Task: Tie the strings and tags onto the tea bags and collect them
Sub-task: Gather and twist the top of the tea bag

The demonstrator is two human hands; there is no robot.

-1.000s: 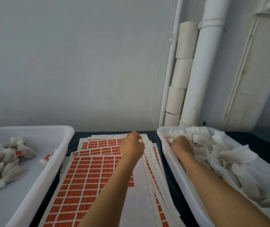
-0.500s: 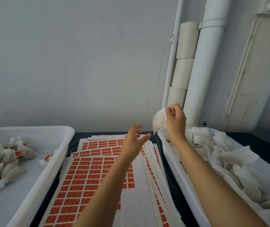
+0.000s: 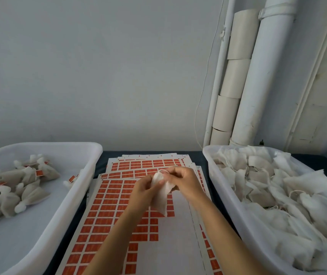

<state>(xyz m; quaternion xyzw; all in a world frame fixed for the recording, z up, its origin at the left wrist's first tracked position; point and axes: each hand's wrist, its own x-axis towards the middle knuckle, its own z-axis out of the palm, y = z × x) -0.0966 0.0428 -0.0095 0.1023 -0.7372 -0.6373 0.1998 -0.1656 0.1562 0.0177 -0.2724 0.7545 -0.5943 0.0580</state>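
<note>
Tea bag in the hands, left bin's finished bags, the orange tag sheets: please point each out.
tea bag point(image 3: 161, 197), head view, on its white body between the two hands.
finished bags point(image 3: 13, 187), head view, on the pile's middle in the left bin.
orange tag sheets point(image 3: 107, 211), head view, on the top sheet's tag grid.

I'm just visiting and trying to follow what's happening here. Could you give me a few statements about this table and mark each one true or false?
1. Both hands hold one tea bag above the sheets of orange tags. True.
2. The left hand is reaching into the left bin. False: it grips the tea bag, as does the right hand.
3. The right bin is piled with loose white tea bags. True.
4. The left bin holds nothing. False: tied bags with orange tags lie in it.
</note>
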